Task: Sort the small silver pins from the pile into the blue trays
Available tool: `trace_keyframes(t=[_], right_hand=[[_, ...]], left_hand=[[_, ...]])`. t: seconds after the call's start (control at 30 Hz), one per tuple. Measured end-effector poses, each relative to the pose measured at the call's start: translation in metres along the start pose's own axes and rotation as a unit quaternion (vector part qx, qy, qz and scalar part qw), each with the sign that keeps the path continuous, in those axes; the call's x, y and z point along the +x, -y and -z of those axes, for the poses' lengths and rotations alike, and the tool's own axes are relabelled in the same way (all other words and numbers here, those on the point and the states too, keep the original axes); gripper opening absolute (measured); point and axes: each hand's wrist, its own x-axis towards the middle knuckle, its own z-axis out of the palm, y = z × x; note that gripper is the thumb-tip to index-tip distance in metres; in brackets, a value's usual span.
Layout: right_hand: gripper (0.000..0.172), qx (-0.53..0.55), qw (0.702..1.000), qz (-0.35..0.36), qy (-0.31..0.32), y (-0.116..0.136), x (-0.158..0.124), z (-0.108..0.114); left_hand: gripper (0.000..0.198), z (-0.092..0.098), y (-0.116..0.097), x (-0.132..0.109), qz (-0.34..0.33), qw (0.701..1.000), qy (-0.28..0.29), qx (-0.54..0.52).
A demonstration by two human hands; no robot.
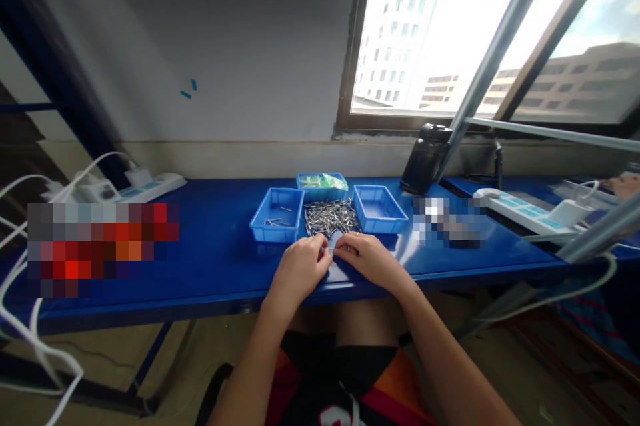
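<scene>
My left hand (pixel 305 263) and my right hand (pixel 367 256) meet low over the front of the blue table, fingers pinched close together. Between the fingertips runs a thin, pale, pin-like piece (pixel 331 249); its exact kind is too small to make out. Just beyond my fingers lies a heap of small metal pins (pixel 331 215), which look like rivets or screws. A blue bin (pixel 260 229) left of the heap has several loose metal pins in it. To the right stands another blue bin (pixel 387 223), with nothing visible inside.
Behind the heap, a third blue bin (pixel 302 191) bears green-and-clear plastic bags (pixel 325 181). A black bottle (pixel 425 159) leans near the metal post. Power strips (pixel 155 187) with white cables lie on both sides. Blurred-out items cover the table's left. A person's hand shows far right.
</scene>
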Motion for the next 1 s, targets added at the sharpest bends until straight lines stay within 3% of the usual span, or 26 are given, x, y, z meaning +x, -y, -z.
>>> trace_keyframes(t=[0.47, 0.63, 0.83, 1.0], right_hand=[[0.016, 0.012, 1.000, -0.013, 0.009, 0.007, 0.000, 0.002], [0.019, -0.012, 0.999, 0.046, -0.022, 0.004, 0.001, -0.001], [0.022, -0.072, 0.988, 0.130, -0.044, -0.001, 0.003, -0.003], [0.025, -0.090, 0.979, 0.169, -0.069, -0.007, 0.001, -0.007]], left_hand=[[0.017, 0.006, -0.004, 0.001, 0.026, 0.996, 0.023, -0.080], [0.018, 0.003, -0.003, 0.003, 0.018, 0.997, 0.020, -0.067], [0.012, -0.007, 0.004, 0.003, -0.035, 0.999, -0.018, -0.036], [0.012, -0.002, 0.004, 0.005, -0.049, 0.997, -0.009, -0.063]])
